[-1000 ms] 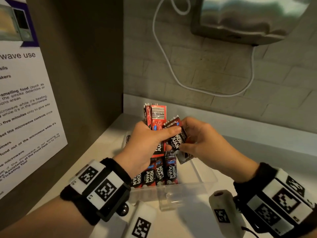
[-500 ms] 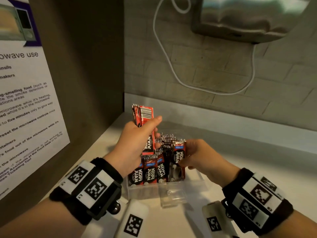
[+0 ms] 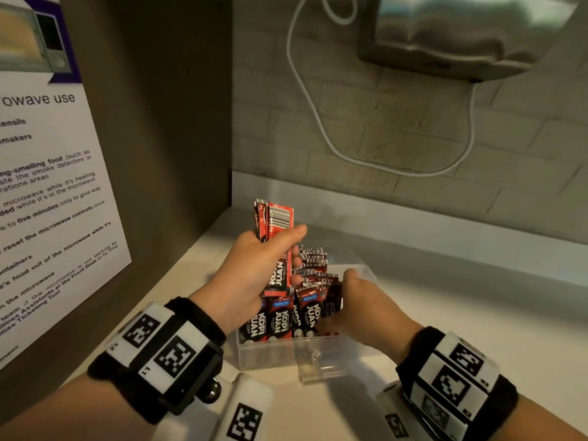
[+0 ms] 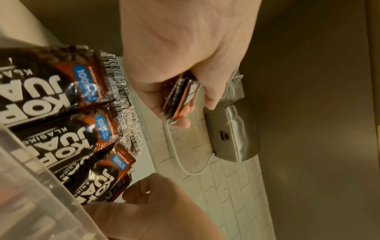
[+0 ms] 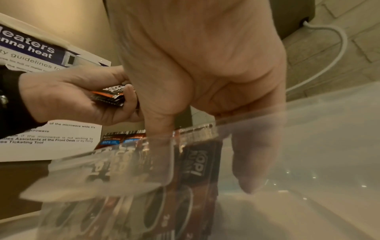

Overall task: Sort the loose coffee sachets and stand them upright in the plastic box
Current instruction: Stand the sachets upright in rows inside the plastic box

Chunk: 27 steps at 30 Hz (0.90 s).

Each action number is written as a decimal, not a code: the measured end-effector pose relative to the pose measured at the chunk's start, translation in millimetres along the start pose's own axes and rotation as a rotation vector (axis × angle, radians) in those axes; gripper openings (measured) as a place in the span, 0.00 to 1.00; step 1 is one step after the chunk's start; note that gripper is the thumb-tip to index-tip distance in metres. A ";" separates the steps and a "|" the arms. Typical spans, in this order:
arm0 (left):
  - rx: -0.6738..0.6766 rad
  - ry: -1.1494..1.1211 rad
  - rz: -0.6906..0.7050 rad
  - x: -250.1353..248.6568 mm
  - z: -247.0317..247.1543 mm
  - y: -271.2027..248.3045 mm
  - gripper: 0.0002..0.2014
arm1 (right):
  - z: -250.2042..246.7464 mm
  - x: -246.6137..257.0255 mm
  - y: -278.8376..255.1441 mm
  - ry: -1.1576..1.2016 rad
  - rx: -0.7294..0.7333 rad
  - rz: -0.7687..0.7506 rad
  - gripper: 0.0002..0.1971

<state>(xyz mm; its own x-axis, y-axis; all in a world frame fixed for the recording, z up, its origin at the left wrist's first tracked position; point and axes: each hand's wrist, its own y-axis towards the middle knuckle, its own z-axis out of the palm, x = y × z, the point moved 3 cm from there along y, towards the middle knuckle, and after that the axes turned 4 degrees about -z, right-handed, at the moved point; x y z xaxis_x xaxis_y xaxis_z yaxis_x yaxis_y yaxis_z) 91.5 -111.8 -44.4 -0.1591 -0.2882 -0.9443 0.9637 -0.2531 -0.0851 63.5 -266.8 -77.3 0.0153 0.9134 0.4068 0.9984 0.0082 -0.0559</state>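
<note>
A clear plastic box (image 3: pixel 318 358) stands on the white counter, holding several red-and-black coffee sachets (image 3: pixel 276 316) upright in a row along its left side. My left hand (image 3: pixel 296 246) hovers just above them and grips a small stack of sachets (image 3: pixel 276 224) between thumb and fingers. My right hand (image 3: pixel 346 297) reaches down into the box at the row's right end. Its thumb and fingers pinch one upright sachet (image 5: pixel 197 162) there. In the left wrist view the held stack (image 4: pixel 180 99) shows edge-on, beside the standing sachets (image 4: pixel 61 97).
A steel wall appliance (image 3: pixel 461 36) hangs above the counter's back, with a white cable (image 3: pixel 305 100) looping down the brick wall. A brown side panel with a microwave notice (image 3: pixel 47 186) closes off the left. Bare counter (image 3: pixel 477 313) lies right of the box.
My right hand carried one sachet from beside the left hand's stack down into the box, at the right end of the row. The left hand, still gripping its stack, drew slightly left.
</note>
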 end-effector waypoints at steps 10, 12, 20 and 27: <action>0.012 0.001 -0.032 4.1 0.7 1.2 0.09 | 3.5 12.0 -2.3 0.090 0.054 0.015 0.26; 0.011 -0.013 -0.034 3.9 0.9 1.4 0.09 | 3.6 15.2 -2.8 0.107 0.060 -0.008 0.25; 0.013 -0.015 -0.082 3.0 0.3 0.8 0.12 | 7.5 16.2 -0.8 0.142 0.152 -0.098 0.11; 0.034 0.003 -0.110 4.4 2.7 -0.1 0.12 | 7.9 13.1 0.3 0.200 0.210 -0.045 0.12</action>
<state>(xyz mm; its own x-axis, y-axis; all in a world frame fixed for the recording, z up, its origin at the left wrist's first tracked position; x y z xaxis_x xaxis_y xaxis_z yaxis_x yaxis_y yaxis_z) 90.1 -115.5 -47.7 -0.2626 -0.2541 -0.9309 0.9326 -0.3144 -0.1772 63.6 -251.6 -79.2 0.0028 0.8123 0.5832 0.9657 0.1493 -0.2126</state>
